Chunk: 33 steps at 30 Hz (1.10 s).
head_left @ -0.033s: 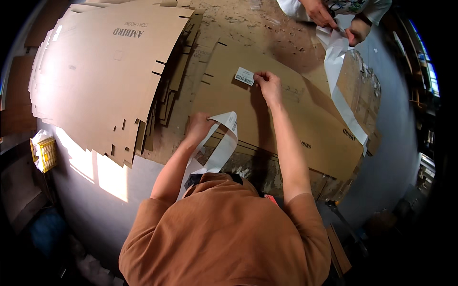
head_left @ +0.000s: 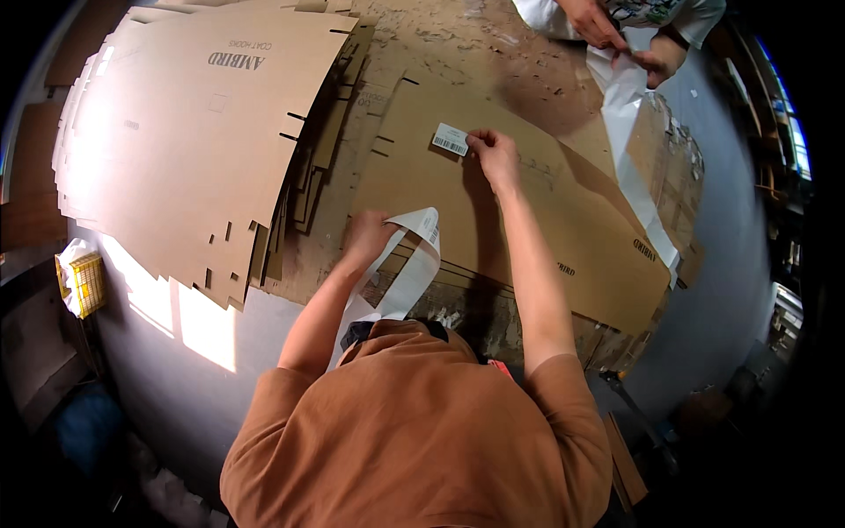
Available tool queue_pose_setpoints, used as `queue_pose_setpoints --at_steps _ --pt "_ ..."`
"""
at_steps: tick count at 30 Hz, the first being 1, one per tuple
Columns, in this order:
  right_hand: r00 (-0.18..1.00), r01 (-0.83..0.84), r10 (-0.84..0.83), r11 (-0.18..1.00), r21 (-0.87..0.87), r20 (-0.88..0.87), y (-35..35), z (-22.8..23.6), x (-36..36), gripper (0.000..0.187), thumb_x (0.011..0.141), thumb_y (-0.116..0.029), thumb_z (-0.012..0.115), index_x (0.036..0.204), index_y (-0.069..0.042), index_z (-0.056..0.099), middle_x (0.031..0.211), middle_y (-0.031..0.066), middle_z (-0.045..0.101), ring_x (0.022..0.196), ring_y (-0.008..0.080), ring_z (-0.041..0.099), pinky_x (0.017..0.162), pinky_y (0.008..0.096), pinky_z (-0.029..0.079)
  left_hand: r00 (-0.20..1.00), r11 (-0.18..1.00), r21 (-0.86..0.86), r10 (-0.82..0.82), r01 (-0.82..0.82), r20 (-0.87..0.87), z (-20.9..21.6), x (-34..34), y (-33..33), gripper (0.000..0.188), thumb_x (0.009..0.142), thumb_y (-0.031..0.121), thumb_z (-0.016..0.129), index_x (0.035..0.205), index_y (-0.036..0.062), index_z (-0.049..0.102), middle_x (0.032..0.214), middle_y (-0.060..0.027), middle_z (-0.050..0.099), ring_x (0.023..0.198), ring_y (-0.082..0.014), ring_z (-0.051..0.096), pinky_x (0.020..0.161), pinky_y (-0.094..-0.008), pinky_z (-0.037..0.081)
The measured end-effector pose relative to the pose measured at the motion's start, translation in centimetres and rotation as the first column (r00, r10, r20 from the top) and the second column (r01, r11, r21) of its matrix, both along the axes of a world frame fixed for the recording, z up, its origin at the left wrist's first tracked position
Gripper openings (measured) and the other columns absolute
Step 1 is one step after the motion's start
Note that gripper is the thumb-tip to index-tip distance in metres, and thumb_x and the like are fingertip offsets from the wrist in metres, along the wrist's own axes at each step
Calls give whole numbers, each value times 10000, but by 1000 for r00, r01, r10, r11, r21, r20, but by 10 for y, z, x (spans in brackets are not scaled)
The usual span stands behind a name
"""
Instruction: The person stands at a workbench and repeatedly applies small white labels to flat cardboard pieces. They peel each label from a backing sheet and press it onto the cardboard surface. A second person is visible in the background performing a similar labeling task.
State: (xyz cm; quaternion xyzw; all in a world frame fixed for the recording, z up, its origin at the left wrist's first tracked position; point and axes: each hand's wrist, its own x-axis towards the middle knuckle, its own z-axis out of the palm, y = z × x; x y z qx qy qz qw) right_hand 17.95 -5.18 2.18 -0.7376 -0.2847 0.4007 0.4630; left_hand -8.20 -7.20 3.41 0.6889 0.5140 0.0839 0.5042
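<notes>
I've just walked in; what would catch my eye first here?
The big stack of brown cardboard at the upper left, bright with sunlight, stands out most. Near the middle, the right hand holds a small white barcode label over a cardboard sheet. Lower left of that, the left hand holds a looping white strip.

a: what sits at upper left?
b: a stack of cardboard sheets [head_left: 194, 141], left of the flattened carton [head_left: 572, 220] at centre.
a: over that carton?
b: a barcode label [head_left: 450, 139], upper middle, in the right hand [head_left: 495, 161].
a: lower down?
b: a label strip [head_left: 412, 283] in the left hand [head_left: 368, 238].
a: upper right?
b: a co-worker's hands [head_left: 666, 60], a paper strip [head_left: 626, 167] running from them to the carton's right end.
</notes>
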Motion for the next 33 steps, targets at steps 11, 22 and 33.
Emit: queue_pose_setpoints --at_steps 11,22,33 --pt "997 27 -25 999 -41 70 22 -43 -3 90 799 -74 658 799 11 688 623 41 626 545 89 554 513 250 438 973 995 -101 -41 18 -226 -23 4 7 320 798 315 629 993 70 695 889 -202 665 856 -365 643 741 -411 494" --pt "774 -99 142 990 -104 617 21 -29 -24 229 776 -194 684 915 -19 633 801 189 665 767 359 651 680 444 494 978 998 -53 -30 19 -205 -15 3 3 321 807 305 613 968 39 690 888 -207 661 856 -376 634 736 -405 489" --pt "778 265 -135 956 -125 614 -111 -35 29 178 860 -240 599 903 -68 596 844 177 652 826 388 616 698 458 480 997 995 -71 -74 74 5 2 -11 -26 252 852 168 583 1021 -6 651 946 -206 670 905 -275 662 780 -357 476"
